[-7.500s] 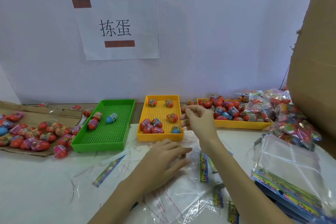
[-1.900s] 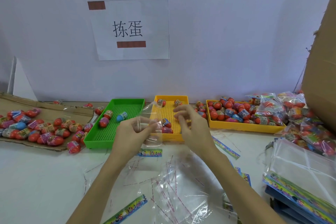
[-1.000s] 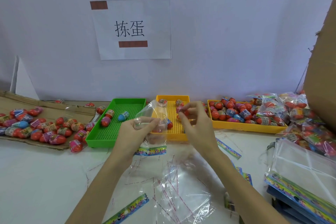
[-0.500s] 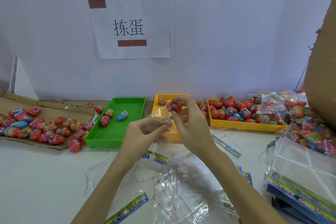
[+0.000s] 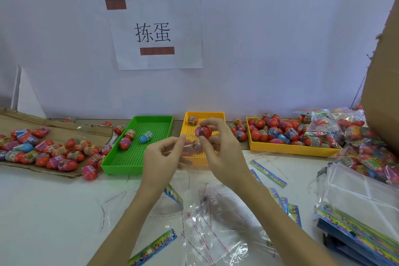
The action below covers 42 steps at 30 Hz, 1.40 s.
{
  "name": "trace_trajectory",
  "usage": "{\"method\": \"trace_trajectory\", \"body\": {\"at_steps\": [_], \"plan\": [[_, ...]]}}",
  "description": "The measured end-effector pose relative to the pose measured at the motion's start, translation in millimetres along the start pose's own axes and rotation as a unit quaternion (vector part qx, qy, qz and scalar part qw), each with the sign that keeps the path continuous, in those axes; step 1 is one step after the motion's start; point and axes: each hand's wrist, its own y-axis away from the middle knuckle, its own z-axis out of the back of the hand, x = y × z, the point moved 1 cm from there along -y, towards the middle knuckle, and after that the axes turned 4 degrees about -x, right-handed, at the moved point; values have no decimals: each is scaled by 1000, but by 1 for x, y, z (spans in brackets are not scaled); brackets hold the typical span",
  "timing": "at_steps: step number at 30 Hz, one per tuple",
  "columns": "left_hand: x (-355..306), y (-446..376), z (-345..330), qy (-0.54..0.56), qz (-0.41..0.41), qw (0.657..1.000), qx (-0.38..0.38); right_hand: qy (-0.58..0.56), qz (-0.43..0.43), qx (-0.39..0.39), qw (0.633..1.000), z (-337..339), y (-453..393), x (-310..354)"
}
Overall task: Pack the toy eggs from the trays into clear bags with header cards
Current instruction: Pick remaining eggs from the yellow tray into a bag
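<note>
My right hand (image 5: 222, 153) pinches a red toy egg (image 5: 203, 131) in its fingertips, held up in front of the middle yellow tray (image 5: 187, 124). My left hand (image 5: 160, 162) pinches the mouth of a clear bag (image 5: 187, 157) just left of the egg; the bag hangs down to its coloured header card (image 5: 173, 194). The green tray (image 5: 138, 157) holds three eggs, one of them blue (image 5: 146, 137). The right yellow tray (image 5: 291, 149) is heaped with eggs.
Loose eggs lie on flattened cardboard (image 5: 64, 129) at left. Filled bags (image 5: 349, 134) pile up at the far right beside a big carton (image 5: 384, 93). A stack of unused bags (image 5: 362, 207) sits at the right front. Clear bags and header strips (image 5: 153, 248) litter the table before me.
My right hand picked an egg from the middle yellow tray and raised it to the bag's mouth. My left hand took up a clear bag and holds it open.
</note>
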Motion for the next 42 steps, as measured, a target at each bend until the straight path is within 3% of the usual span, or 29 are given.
{"method": "trace_trajectory", "body": {"at_steps": [6, 11, 17, 20, 24, 30, 34, 42], "plan": [[-1, -2, 3, 41, 30, 997, -63, 0, 2, 19, 1000, -1, 0, 5], [0, -1, 4, 74, 49, 992, -88, 26, 58, 16, 998, 1, 0, 8], [3, -3, 7, 81, 61, 988, -118, 21, 22, 40, 999, -1, 1, 8], [3, -4, 7, 38, 17, 991, -126, 35, -3, 65, 997, -3, 1, 5], [2, -4, 7, -19, -32, 995, -94, 2, -52, 51, 997, 1, -3, 5], [0, -4, 8, 10, 1, 1000, -17, -110, -128, 70, 983, 12, -10, 6], [-2, -5, 9, 80, 65, 992, 79, -50, -94, 49, 993, 22, -15, 5], [0, -5, 6, 58, 35, 996, 65, -8, -75, 55, 996, 25, -15, 2]]}}
